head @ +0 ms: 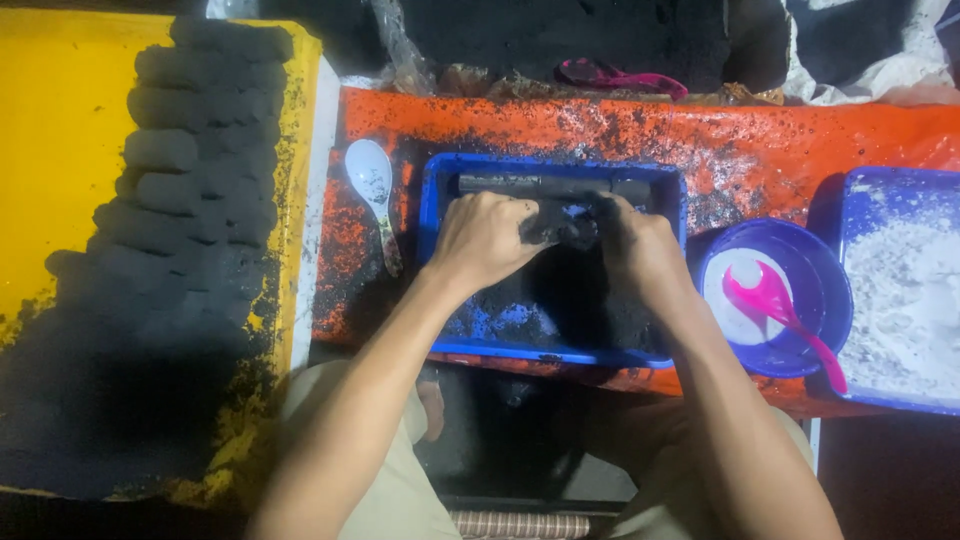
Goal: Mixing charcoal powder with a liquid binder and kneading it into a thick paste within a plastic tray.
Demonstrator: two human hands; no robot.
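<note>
L hand (483,238) + R hand (632,243) pressed together around black damp charcoal lump (560,228), over blue rectangular plastic tray (430,215). Risk: uneven squeeze, lump crumbles; loose grip, bits spill onto orange plastic-covered bench (760,140).

Arms: bare from above the elbow down to the wrist — no sleeves in view, no watch, no bands.
Left hand (483,240): bare, no glove or ring; black powder smudged on the fingertips.
Right hand (640,250): bare, no glove — fingers dusted with black grime.
Legs: light khaki cloth covering both thighs, at the lower edge.
</note>
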